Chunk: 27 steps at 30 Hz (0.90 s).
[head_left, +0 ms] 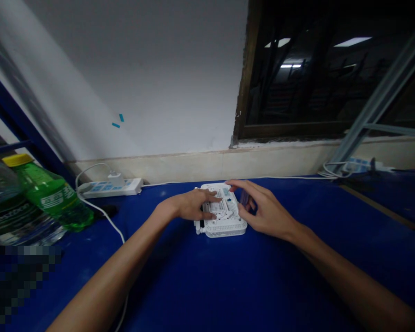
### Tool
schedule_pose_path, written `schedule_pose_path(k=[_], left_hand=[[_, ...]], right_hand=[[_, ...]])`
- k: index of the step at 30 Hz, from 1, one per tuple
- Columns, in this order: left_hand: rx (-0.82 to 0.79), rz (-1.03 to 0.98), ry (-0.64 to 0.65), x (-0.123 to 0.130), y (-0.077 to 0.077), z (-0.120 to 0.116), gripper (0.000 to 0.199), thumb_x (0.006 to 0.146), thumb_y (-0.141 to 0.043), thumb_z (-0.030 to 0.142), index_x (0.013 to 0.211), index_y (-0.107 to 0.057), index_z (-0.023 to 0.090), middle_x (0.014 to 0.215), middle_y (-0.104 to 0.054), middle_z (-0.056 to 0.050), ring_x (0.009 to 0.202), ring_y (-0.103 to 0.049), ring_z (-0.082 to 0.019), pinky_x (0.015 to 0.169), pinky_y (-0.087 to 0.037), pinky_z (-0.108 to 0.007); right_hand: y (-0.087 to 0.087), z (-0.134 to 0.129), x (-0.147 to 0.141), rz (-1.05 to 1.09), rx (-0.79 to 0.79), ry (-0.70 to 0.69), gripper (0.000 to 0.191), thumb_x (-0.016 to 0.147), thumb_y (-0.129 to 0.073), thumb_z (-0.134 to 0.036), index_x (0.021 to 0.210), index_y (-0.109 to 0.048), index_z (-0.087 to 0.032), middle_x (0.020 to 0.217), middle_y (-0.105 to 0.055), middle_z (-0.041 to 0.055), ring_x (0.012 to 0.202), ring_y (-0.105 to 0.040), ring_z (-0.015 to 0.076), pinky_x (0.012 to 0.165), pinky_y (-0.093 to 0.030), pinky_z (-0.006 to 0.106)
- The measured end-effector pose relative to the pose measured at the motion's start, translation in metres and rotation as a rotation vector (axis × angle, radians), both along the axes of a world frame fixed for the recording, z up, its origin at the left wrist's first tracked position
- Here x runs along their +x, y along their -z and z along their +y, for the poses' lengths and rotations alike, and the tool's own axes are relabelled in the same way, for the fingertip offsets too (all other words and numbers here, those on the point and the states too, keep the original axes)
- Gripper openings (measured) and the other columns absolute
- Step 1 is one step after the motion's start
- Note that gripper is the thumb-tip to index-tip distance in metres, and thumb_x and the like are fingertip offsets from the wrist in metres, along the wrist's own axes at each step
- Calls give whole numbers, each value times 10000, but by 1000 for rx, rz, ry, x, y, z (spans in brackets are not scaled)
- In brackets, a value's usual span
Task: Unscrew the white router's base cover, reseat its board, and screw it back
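Observation:
A white Wi-Fi router (pixel 224 226) lies underside up on the blue table, with its folded antennas (pixel 198 227) along the left side. Its vented face carries a printed label and a small blue mark. My left hand (pixel 192 204) rests on it from the left, fingers spread over the label. At the router's right edge is my right hand (pixel 268 210), its index fingertip by the far corner and thumb at the side. The other fingers curl in around a small, dark, see-through thing (pixel 244 198), too blurred to name.
A white power strip (pixel 133 186) with a plugged-in adapter and cable stands by the wall. Left are a green bottle (pixel 55 198) with a yellow cap and a larger clear bottle (pixel 10 207). A white cable (pixel 112 223) crosses the table. More cables (pixel 335 169) lie at the back right.

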<state>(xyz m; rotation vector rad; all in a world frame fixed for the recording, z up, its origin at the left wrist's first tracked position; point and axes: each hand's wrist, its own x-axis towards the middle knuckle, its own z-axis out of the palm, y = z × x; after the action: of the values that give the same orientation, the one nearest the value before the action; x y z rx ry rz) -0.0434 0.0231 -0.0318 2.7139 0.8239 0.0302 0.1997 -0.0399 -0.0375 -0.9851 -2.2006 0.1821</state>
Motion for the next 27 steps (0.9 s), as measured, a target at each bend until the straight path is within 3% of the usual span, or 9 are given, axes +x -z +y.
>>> schedule_pose_path(k=[2, 7, 11, 17, 21, 27], left_hand=[[-1, -11, 11, 0, 0, 0, 604, 899, -669, 369, 1441, -459, 207, 1510, -442, -100, 1406, -390, -269, 1168, -317, -431], [-16, -28, 20, 0, 3, 1, 597, 901, -673, 356, 1440, -459, 217, 1502, -454, -93, 1407, -391, -257, 1177, -307, -432], [-12, -12, -9, 0, 5, 2, 613, 901, -674, 389, 1439, -458, 192, 1509, -442, -106, 1409, -387, -264, 1184, -295, -441], [-10, -10, -3, 0, 4, 2, 603, 907, -665, 393, 1435, -465, 180, 1503, -451, -105, 1409, -388, -255, 1184, -302, -417], [-9, -18, -6, -1, 4, 2, 611, 901, -671, 393, 1439, -461, 194, 1508, -444, -104, 1408, -390, -262, 1180, -304, -421], [-26, -22, -16, 0, 3, 0, 601, 909, -655, 393, 1452, -448, 241, 1522, -427, -87, 1404, -394, -267, 1173, -304, -435]], right_hand=[[0, 0, 0, -9, -15, 1, 580, 823, -605, -139, 1379, -487, -254, 1161, -659, 44, 633, -568, 115, 626, -506, 274], [2, 2, 1, 20, 5, 12, 353, 906, -590, -236, 1258, -581, -252, 1028, -688, 26, 532, -499, 92, 567, -478, 262], [2, 2, 1, 0, 21, -19, 520, 837, -598, -137, 1338, -518, -251, 1155, -658, 48, 640, -574, 115, 595, -493, 260], [2, 2, 1, 7, 24, -10, 442, 889, -574, -189, 1324, -527, -255, 1084, -687, 37, 539, -524, 98, 568, -487, 265], [0, 0, 1, 1, 5, -27, 603, 799, -598, -100, 1370, -488, -261, 1171, -656, 48, 667, -591, 120, 608, -498, 257], [2, 2, 1, 29, -72, -57, 475, 897, -570, -187, 1360, -480, -249, 1030, -684, 29, 576, -536, 96, 570, -472, 247]])
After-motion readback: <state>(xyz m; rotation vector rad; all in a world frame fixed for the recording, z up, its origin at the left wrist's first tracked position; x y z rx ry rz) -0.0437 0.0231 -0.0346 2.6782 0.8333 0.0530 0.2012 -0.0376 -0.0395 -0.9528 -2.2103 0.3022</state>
